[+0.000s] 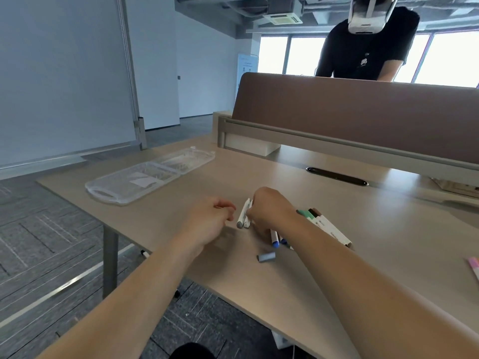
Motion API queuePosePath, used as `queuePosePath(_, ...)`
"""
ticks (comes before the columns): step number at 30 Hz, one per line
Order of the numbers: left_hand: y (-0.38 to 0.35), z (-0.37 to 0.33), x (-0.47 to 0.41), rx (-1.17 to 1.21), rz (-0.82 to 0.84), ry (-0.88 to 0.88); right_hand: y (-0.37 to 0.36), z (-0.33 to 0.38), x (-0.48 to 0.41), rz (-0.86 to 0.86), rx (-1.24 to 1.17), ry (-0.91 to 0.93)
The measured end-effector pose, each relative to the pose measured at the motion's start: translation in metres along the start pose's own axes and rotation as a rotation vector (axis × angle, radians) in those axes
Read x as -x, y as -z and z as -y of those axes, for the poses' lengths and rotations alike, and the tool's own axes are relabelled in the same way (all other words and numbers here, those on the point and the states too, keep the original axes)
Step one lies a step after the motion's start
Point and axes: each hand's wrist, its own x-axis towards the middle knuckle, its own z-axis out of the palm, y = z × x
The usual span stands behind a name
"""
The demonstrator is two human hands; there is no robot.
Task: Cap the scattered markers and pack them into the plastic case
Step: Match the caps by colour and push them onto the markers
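Observation:
My right hand [269, 208] grips two white markers with grey ends [243, 216] near the table's middle. My left hand [210, 218] hovers just left of them, fingers loosely curled, holding nothing. Under my right wrist lie blue-tipped markers [275, 240], and behind the wrist a bunch of markers with green and dark caps [321, 221]. A loose grey-blue cap [266, 257] lies on the table nearer to me. The clear plastic case [145, 177] lies open at the far left of the table.
A pink marker [473, 265] lies at the right edge of view. A brown desk divider [363, 112] runs along the back, with a cable slot [337, 176] before it. A person in black stands behind the divider. The table's left edge drops to carpet.

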Motion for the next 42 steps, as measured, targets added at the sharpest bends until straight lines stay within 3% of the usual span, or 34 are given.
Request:
queuePosePath(4, -0.002, 0.007, -0.001, -0.025, 0.004, 0.006, -0.003, 0.016, -0.010, 0.172, 0.102, -0.038)
queuePosePath(8, -0.002, 0.006, 0.000, -0.060, 0.006, -0.019, -0.003, 0.022, -0.010, 0.150, 0.188, -0.030)
queuePosePath(14, -0.007, -0.001, 0.008, -0.141, -0.005, -0.031, 0.014, 0.007, 0.014, 0.195, -0.048, -0.054)
queuePosePath(19, -0.029, -0.024, 0.021, -0.288, 0.095, -0.148, 0.034, -0.030, 0.032, 0.076, -0.254, -0.070)
queuePosePath(27, -0.072, -0.049, 0.039, -0.667, 0.327, -0.346, 0.058, -0.079, 0.058, 0.051, -0.297, -0.077)
queuePosePath(34, -0.090, -0.047, 0.041, -0.921, 0.309, -0.447, 0.059, -0.096, 0.065, 0.042, -0.346, -0.051)
queuePosePath(38, -0.091, -0.054, 0.046, -0.910, 0.331, -0.351, 0.058, -0.099, 0.068, 0.053, -0.343, -0.043)
queuePosePath(42, -0.084, -0.055, 0.041, -0.534, 0.239, -0.224, 0.056, -0.100, 0.071, 0.061, -0.382, -0.014)
